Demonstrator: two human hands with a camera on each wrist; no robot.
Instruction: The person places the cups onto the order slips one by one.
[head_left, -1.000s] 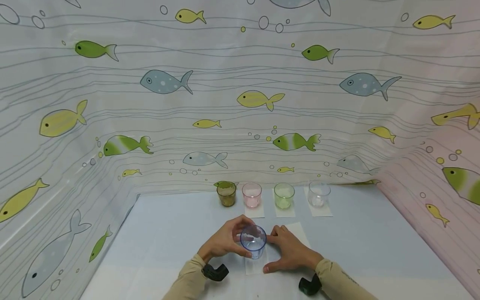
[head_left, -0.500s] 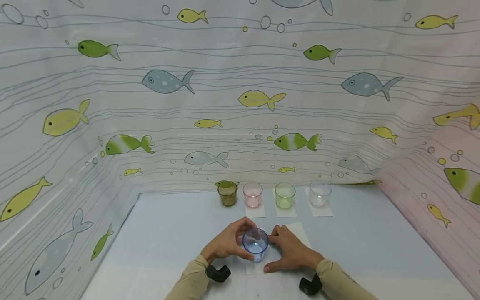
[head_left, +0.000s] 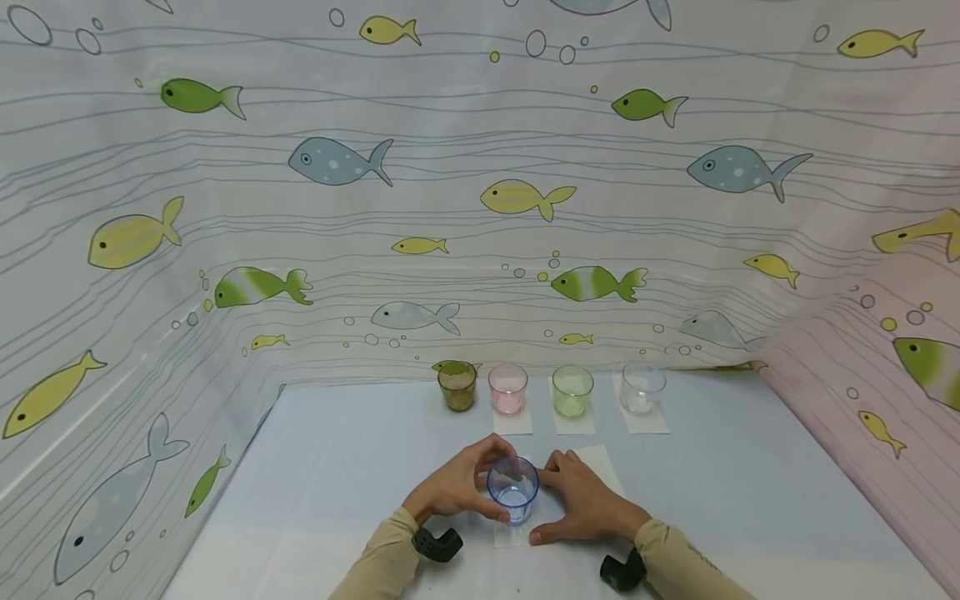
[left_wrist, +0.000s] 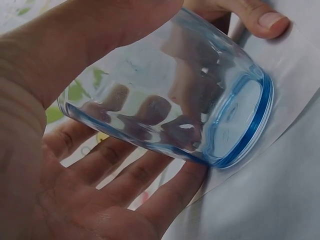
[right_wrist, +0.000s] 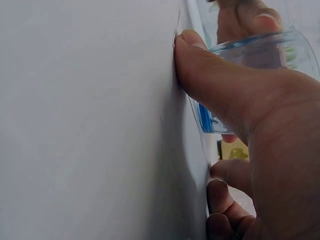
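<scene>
A clear blue glass tumbler [head_left: 513,493] stands upright on a white paper slip [head_left: 512,538]. My left hand [head_left: 457,483] grips its left side, with the thumb in front and the fingers behind. In the left wrist view, the fingers show through the tumbler [left_wrist: 190,90], whose thick blue base sits over the paper. My right hand [head_left: 585,500] rests at the tumbler's right side. Its index finger points towards the glass, its thumb presses down near the paper's edge, and the other fingers are curled, their tips against the surface in the right wrist view.
Along the back stand a brown glass [head_left: 457,388], a pink glass [head_left: 507,390], a green glass [head_left: 572,392] and a colourless glass [head_left: 642,390]. Paper slips lie under the last three. Another white paper [head_left: 597,460] lies behind my right hand. A fish-patterned curtain [head_left: 435,283] encloses the table [head_left: 315,475].
The tumbler and my left hand have shifted slightly right and towards me, the tumbler settling onto the paper. My right hand keeps its place. The whole view has drifted a little.
</scene>
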